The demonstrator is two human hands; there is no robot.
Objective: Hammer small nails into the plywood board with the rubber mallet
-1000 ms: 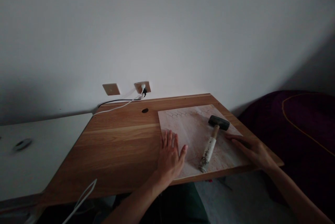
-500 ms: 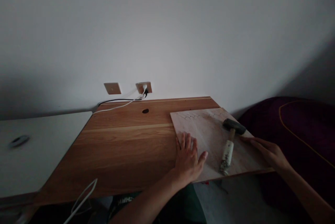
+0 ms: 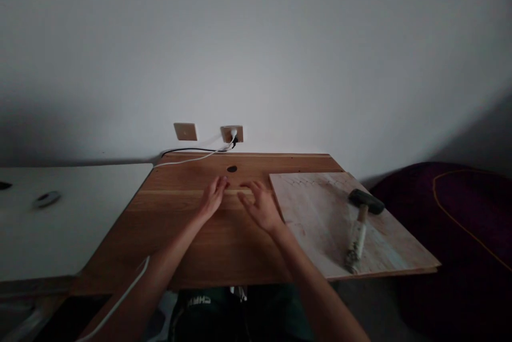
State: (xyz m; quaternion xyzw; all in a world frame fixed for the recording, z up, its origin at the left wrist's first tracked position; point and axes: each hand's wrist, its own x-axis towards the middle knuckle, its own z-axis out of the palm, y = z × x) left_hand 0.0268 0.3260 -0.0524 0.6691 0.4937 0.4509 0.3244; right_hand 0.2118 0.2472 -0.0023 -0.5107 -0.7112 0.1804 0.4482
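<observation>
Over the middle of the brown wooden desk (image 3: 160,230), my left hand (image 3: 213,195) is open and empty, its fingers stretched toward the wall. Facing it, a small gap away, my right hand (image 3: 261,204) is also open with nothing in it, fingers apart. Whether either hand touches the desk I cannot tell. To the right of my right hand lies a pale wooden board (image 3: 310,214), overhanging the desk's right side. A mallet (image 3: 366,201) with a dark head and a white-wrapped handle rests on that board.
A white table (image 3: 88,214) adjoins on the left, with a blurred small oval object (image 3: 47,199) on it. A socket (image 3: 232,134) on the wall holds plugs with a white cable (image 3: 192,159) and a black one. A dark purple rounded seat (image 3: 460,214) stands at right.
Both hands have left the board and moved left over the bare desk. The board and mallet keep their places; the view has turned slightly left.
</observation>
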